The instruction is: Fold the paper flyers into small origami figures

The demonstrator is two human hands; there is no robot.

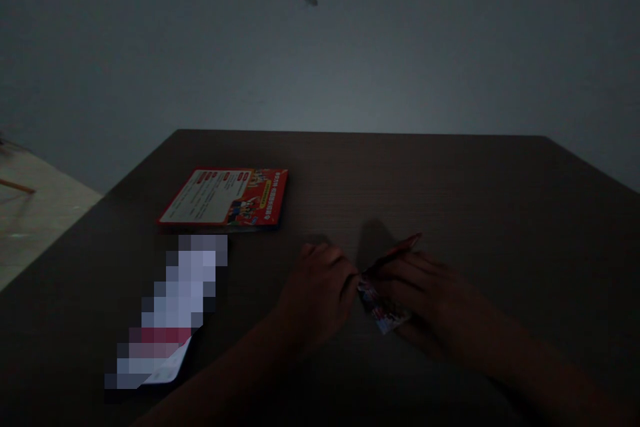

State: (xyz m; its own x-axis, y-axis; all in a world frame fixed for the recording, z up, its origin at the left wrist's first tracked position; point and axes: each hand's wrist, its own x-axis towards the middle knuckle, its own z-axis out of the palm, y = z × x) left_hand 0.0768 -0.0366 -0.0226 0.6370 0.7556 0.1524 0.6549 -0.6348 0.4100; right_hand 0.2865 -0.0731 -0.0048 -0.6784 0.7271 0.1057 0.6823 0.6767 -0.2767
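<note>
The scene is dim. On the dark wooden table [450, 187] my left hand [317, 293] and my right hand [425, 287] meet over a small printed sheet of paper [383, 310]. Both hands pinch it, and one red flap of it stands up near the fingertips of my right hand. The paper's lower corner shows colourful print between my hands. How exactly it is folded I cannot tell.
A red-bordered printed leaflet [227, 197] lies flat to the far left of my hands. Nearer, at the left, lies a long white and red sheet [170, 310], mostly blurred out. A pale wall stands behind the table; floor shows at the far left.
</note>
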